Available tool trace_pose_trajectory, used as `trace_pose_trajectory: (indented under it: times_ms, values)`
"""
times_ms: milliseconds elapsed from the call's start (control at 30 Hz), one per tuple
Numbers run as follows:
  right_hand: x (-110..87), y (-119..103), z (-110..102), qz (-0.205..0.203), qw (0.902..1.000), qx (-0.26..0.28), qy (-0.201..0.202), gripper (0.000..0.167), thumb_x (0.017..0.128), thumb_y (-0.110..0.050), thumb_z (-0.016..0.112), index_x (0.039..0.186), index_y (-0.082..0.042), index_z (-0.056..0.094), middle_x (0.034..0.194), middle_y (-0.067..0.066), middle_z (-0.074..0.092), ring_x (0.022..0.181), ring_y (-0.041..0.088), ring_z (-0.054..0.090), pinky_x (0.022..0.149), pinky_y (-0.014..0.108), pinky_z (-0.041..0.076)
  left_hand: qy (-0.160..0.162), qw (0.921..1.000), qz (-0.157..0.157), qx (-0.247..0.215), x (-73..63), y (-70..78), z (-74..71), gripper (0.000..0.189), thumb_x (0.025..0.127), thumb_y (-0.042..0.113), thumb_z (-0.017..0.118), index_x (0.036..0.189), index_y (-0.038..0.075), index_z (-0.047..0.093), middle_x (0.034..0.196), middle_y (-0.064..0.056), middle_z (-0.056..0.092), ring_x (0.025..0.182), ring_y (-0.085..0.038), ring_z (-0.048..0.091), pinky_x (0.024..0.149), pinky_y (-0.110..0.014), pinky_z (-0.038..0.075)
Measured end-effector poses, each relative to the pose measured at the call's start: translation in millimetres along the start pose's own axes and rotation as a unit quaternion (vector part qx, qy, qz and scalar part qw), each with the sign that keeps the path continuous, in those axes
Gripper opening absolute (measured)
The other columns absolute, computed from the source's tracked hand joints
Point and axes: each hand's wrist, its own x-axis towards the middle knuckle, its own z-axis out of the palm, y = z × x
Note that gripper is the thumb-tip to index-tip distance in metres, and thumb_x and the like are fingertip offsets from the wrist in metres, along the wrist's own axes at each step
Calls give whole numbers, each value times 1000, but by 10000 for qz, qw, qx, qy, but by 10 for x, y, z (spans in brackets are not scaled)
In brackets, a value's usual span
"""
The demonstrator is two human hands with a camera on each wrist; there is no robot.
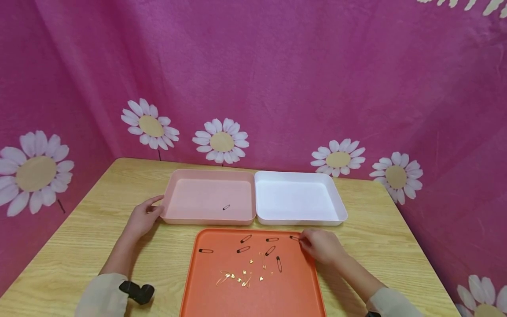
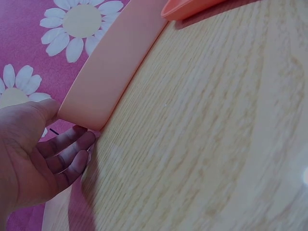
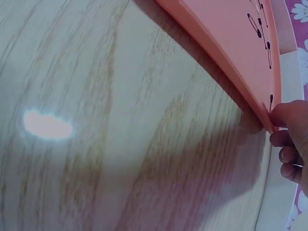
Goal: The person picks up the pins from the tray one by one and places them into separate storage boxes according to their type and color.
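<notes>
Right grip [image 1: 322, 246] has black safety pin [image 1: 294, 238] at fingertips [image 1: 304, 237].

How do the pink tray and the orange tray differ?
The pink tray is pale; the orange tray is a stronger, deeper colour. The pink tray's walls stand taller, while the orange tray has a low rim. The pink tray holds one dark safety pin; the orange tray holds several, plus small gold-coloured pieces. Both have rounded corners and lie on the wooden table.
</notes>
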Motion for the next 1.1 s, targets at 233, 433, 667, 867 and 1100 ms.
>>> trace_pose_trajectory:
  times_ms: [233, 433, 667, 867, 1100]
  values:
    - [8, -25, 22, -70, 9994, -277, 170, 3, 82, -15, 65, 80, -18, 64, 67, -12, 56, 58, 5, 47, 55, 24, 41, -10, 10000, 21, 1, 2, 7, -1, 44, 95, 16, 49, 136, 1, 45, 110, -29, 63, 79, -7, 57, 68, -18, 42]
    - [18, -13, 59, -40, 9994, -216, 262, 4, 82, -15, 61, 78, -17, 61, 63, -12, 52, 54, 5, 42, 51, 23, 36, -13, 10000, 23, 35, -2, 8, -3, 44, 95, 17, 49, 137, 2, 45, 110, -28, 63, 79, -7, 55, 68, -19, 42]
    - [12, -18, 63, 94, 9998, -42, 164, 3, 81, -18, 63, 81, -17, 61, 64, -12, 50, 55, 5, 41, 52, 23, 35, -43, 9999, -82, 93, -14, 18, 3, 45, 96, 19, 49, 137, 3, 44, 112, -28, 62, 86, -15, 57, 71, -22, 41]
    - [17, -47, 22, 46, 9998, 138, 98, 5, 83, -21, 64, 83, -18, 61, 64, -12, 50, 57, 5, 43, 53, 23, 36, -45, 9999, -132, 95, -28, 37, 0, 45, 96, 20, 49, 138, 4, 44, 112, -27, 62, 87, -17, 57, 73, -24, 41]
    - [48, -104, -58, -37, 9993, 350, 86, 6, 83, -20, 64, 84, -18, 59, 60, -12, 41, 55, 5, 38, 52, 21, 32, -48, 9999, -128, 49, -29, 48, -7, 45, 96, 20, 49, 138, 4, 44, 112, -27, 62, 83, -10, 57, 73, -22, 41]
